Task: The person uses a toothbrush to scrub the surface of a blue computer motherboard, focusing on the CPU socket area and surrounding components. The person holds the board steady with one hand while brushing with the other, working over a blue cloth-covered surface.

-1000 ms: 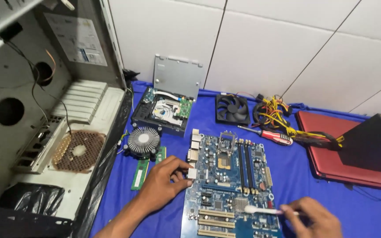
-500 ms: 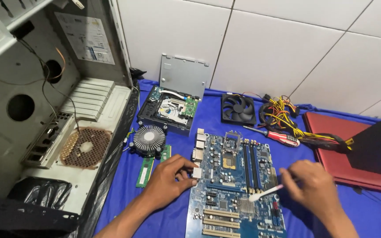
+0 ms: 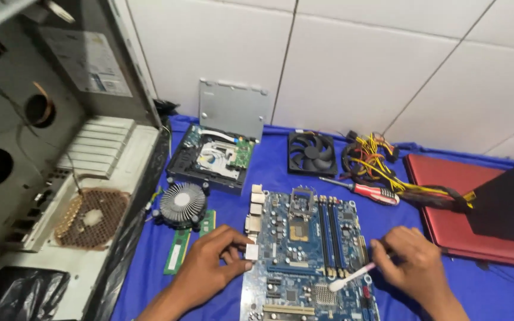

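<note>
A blue motherboard (image 3: 307, 249) lies flat on the blue-covered worktop (image 3: 477, 291), near the front edge between both hands. The left hand (image 3: 212, 270) closes its grip on the board's left edge, by the pale port blocks. The right hand (image 3: 414, 264) pinches one white cotton swab (image 3: 352, 276) in a closed grip, its tip resting on the board's lower right part.

On the open grey computer case (image 3: 37, 178) at left, a pale rectangular label (image 3: 87, 59) sits on the upright inner panel; its print is too small to tell. One black plastic bag (image 3: 13, 294) lies in the case's lower corner.

Behind the board, counted: one round CPU cooler (image 3: 182, 204), two green memory sticks (image 3: 179, 249) side by side just below it, one opened optical drive (image 3: 212, 157) with its grey lid (image 3: 233, 108) leaning on the white tiled wall, one black case fan (image 3: 312, 153), one bundle of yellow and black cables (image 3: 376, 163), one red-handled screwdriver (image 3: 367, 191) and one red laptop (image 3: 465, 208) under a black box (image 3: 507, 202) at right
</note>
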